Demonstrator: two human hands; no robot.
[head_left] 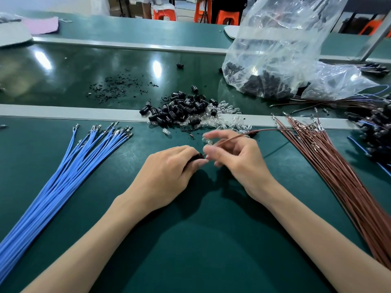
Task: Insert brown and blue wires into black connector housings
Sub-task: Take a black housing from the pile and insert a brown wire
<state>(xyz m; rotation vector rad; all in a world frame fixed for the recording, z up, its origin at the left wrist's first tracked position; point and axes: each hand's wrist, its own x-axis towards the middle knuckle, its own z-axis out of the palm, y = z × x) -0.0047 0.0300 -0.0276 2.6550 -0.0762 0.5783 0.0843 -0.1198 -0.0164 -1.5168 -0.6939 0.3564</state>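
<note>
Two hands meet over the middle of the green bench [190,240] in the head camera view. The left hand [167,166] has its fingers curled round a black connector housing [195,158], which is mostly hidden, with only a dark bit poking out by the fingertips. The right hand [239,157] pinches a single brown wire [243,135] between thumb and forefinger, its other fingers loosely spread. The wire's near end sits right at the housing, and the rest trails off to the right. It's a bit motion-blurred there, so I can't tell if the tip is actually in.

Blue wires [63,172] fan out on the left side of the bench with their metal terminals pointing away. Brown wires [338,170] lie in a similar fan on the right. Just beyond the hands is a pile of black housings [182,108], mixed with small clear bulbs [224,117] along its right edge. Further back there's a scatter of black plastic scraps [118,85]. A big clear plastic bag [281,45] with more black parts inside stands back right. Orange stools [165,14] are way at the back.
</note>
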